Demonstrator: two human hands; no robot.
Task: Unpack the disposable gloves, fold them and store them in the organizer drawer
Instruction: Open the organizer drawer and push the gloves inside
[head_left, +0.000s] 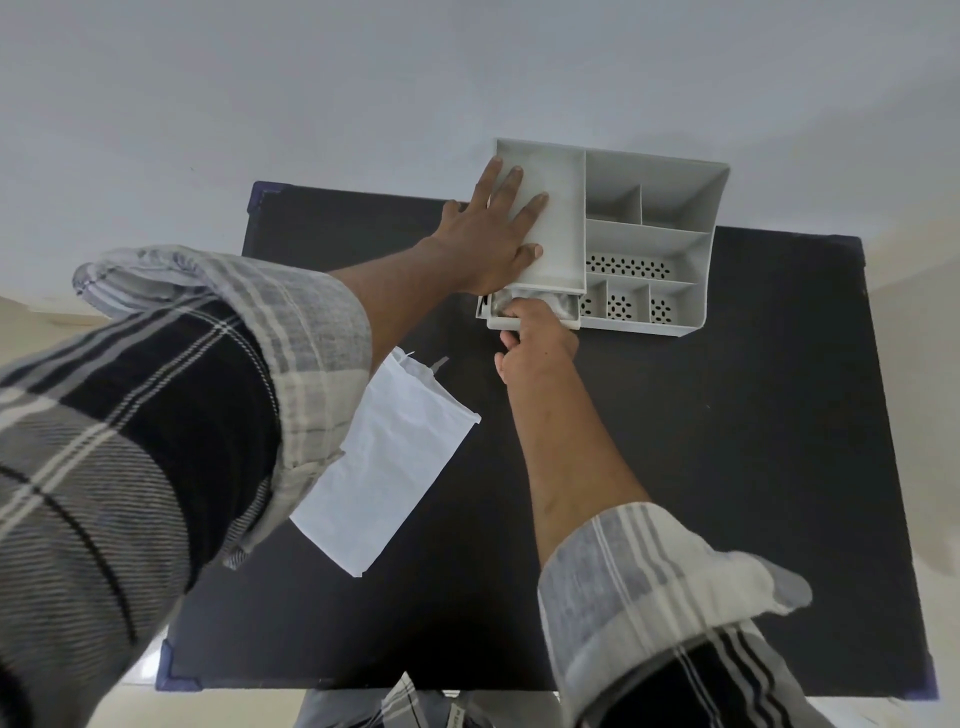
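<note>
Pale wall fills the background behind a dark desk (727, 467) whose far edge meets it. Toward the left of the desk, near the middle of its surface, lies a white empty packet (387, 457), flat and partly hidden under the plaid sleeve (156, 415); it looks discarded, its contents already taken out. Further right, the left hand (493, 234) lies flat with straight, spread fingers on the top tray of the grey organizer (675, 208), which stands at the desk's far edge; the hand is most likely pressing down to keep the light plastic unit from sliding. Just below it, the drawer (501, 322) stands slightly pulled out at the organizer's near-left corner, with the crinkled translucent gloves (558, 306) visible inside. The right hand (540, 348) has its fingers curled over the drawer's front lip, apparently to push it closed or tuck the gloves down. Open compartments with perforated floors take up the organizer's right side.
</note>
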